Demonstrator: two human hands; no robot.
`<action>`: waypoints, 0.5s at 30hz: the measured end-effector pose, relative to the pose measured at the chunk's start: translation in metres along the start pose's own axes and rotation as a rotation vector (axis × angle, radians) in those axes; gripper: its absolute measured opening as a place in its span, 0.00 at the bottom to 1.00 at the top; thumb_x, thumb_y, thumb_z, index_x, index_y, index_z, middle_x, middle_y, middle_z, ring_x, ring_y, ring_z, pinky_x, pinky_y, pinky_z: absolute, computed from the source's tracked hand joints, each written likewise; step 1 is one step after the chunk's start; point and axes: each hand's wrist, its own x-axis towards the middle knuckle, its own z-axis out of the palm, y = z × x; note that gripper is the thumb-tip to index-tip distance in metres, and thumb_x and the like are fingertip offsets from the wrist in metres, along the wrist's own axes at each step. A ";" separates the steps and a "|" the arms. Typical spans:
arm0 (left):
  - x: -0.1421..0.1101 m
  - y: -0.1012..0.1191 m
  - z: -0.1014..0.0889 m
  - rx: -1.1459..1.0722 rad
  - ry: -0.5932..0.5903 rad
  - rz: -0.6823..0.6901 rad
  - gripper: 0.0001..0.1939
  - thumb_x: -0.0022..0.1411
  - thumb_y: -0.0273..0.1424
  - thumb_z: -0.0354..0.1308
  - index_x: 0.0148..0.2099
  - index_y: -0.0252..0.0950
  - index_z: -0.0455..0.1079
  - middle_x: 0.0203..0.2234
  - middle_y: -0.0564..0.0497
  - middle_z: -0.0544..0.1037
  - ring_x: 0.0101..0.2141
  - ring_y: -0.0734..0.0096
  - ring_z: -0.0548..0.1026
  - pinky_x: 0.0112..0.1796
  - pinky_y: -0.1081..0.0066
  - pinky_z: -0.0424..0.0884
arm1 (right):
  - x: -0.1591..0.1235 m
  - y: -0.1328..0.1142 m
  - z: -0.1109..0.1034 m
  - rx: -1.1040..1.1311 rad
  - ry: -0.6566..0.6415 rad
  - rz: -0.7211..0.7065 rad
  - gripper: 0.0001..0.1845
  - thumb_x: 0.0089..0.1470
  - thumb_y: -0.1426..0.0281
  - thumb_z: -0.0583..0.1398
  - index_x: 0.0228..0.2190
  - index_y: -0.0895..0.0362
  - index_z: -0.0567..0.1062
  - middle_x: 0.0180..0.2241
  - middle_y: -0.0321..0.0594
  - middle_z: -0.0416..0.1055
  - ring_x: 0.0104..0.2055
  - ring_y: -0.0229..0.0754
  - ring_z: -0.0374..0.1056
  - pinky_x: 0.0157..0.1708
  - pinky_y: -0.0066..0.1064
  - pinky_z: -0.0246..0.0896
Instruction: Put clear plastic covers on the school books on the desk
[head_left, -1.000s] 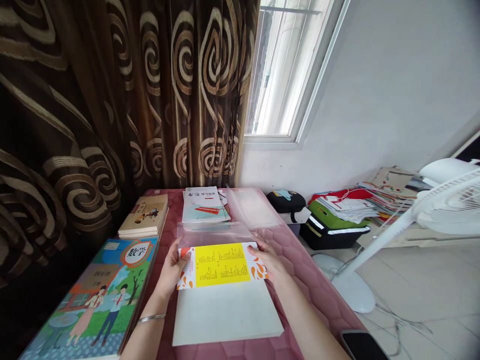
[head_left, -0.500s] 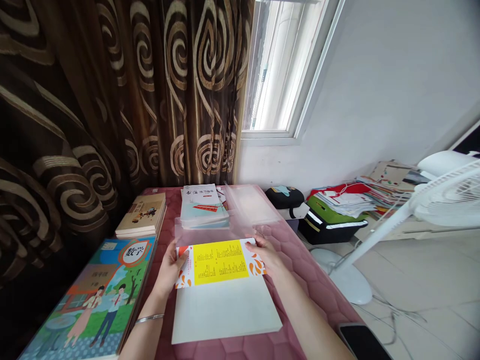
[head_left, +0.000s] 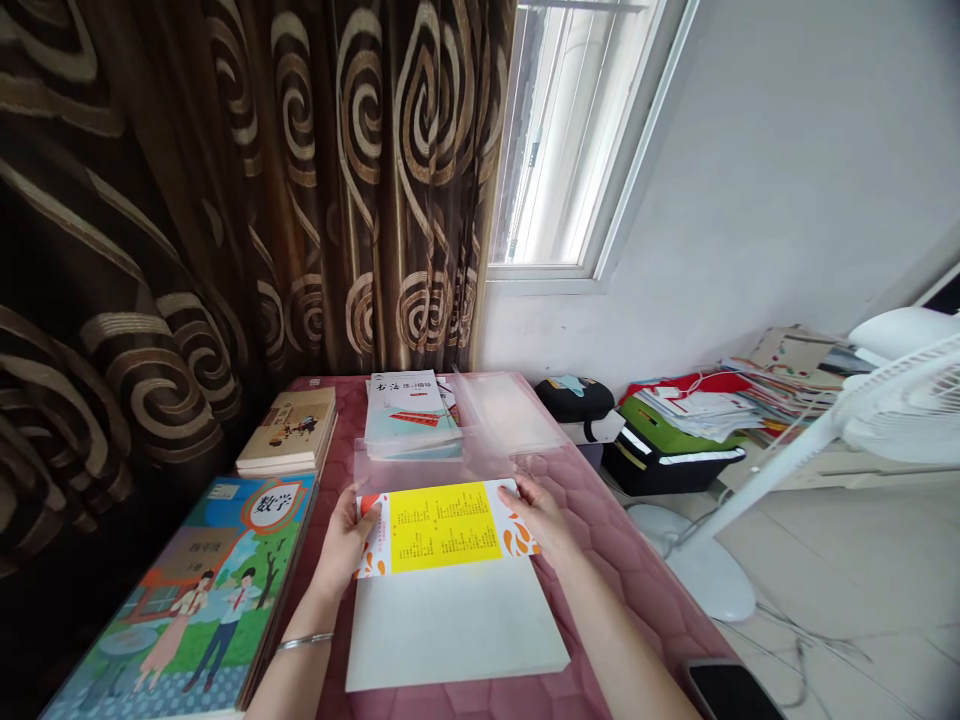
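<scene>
Between my two hands is a printed paper sheet point(head_left: 446, 525), yellow in the middle with white ends and orange drop shapes. My left hand point(head_left: 352, 535) pinches its left end, thumb on top. At the right end my right hand point(head_left: 541, 515) grips the upper corner in the same way. The sheet lies over the far part of a plain pale book or pad point(head_left: 457, 630), whose near part is uncovered. A clear plastic sleeve point(head_left: 420, 465) shows just behind the sheet, partly under a stack of workbooks point(head_left: 409, 410).
A large picture-covered textbook stack point(head_left: 202, 590) and a smaller tan book stack point(head_left: 289, 430) sit left on the pink quilted surface point(head_left: 637, 590). More clear sleeves point(head_left: 510, 405) lie at the back right. A phone point(head_left: 731, 690) is near the right edge; a white fan point(head_left: 795, 465) stands beyond.
The view has shifted slightly, so everything appears a little further right. Both hands keep their hold on the printed sheet, which stays over the pale book.
</scene>
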 end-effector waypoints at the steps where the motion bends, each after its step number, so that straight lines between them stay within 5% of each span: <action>1: 0.000 -0.001 0.000 0.001 0.003 -0.003 0.38 0.46 0.38 0.71 0.57 0.41 0.59 0.36 0.51 0.80 0.33 0.63 0.81 0.33 0.67 0.76 | -0.003 0.002 -0.001 -0.024 0.007 -0.004 0.23 0.36 0.53 0.72 0.31 0.53 0.75 0.29 0.37 0.77 0.33 0.49 0.75 0.32 0.37 0.70; 15: -0.012 -0.004 -0.001 0.127 0.128 0.027 0.28 0.46 0.46 0.70 0.44 0.38 0.65 0.37 0.47 0.80 0.32 0.61 0.80 0.28 0.68 0.75 | -0.010 0.041 -0.010 -0.305 0.238 -0.124 0.27 0.39 0.42 0.64 0.25 0.53 0.74 0.21 0.35 0.72 0.21 0.41 0.67 0.19 0.29 0.58</action>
